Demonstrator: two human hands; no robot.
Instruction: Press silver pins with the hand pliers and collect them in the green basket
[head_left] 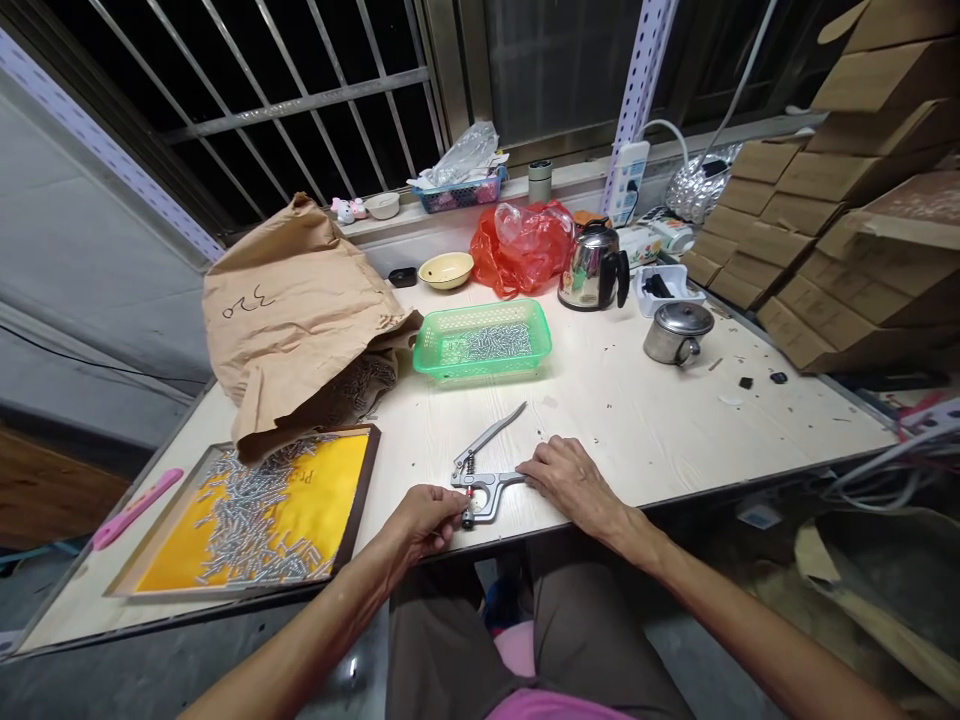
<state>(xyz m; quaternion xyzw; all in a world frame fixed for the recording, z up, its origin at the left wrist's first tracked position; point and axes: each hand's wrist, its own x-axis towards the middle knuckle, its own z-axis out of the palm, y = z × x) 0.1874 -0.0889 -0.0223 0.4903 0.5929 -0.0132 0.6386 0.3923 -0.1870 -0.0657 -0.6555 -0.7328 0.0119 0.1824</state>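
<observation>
A pair of silver hand pliers [486, 482], like snap-fastener pliers, lies near the table's front edge with its two handles spread apart. My left hand [429, 516] pinches at the jaw end, beside a red and black part. Whatever sits between those fingertips is too small to make out. The end of the lower handle is under the curled fingers of my right hand [571, 484]. To the left, a yellow-lined tray [341, 478] bears many small metal pins [251, 525]. Behind the pliers stands a green plastic basket [424, 350] with small metal pieces [501, 342] inside.
A large brown paper bag [289, 310] leans over the tray's back. A pink tool [137, 508] lies at far left. Along the back are a red plastic bag [517, 250], a kettle [592, 268] and a lidded metal cup [677, 335]. Cardboard boxes [847, 220] are stacked at right.
</observation>
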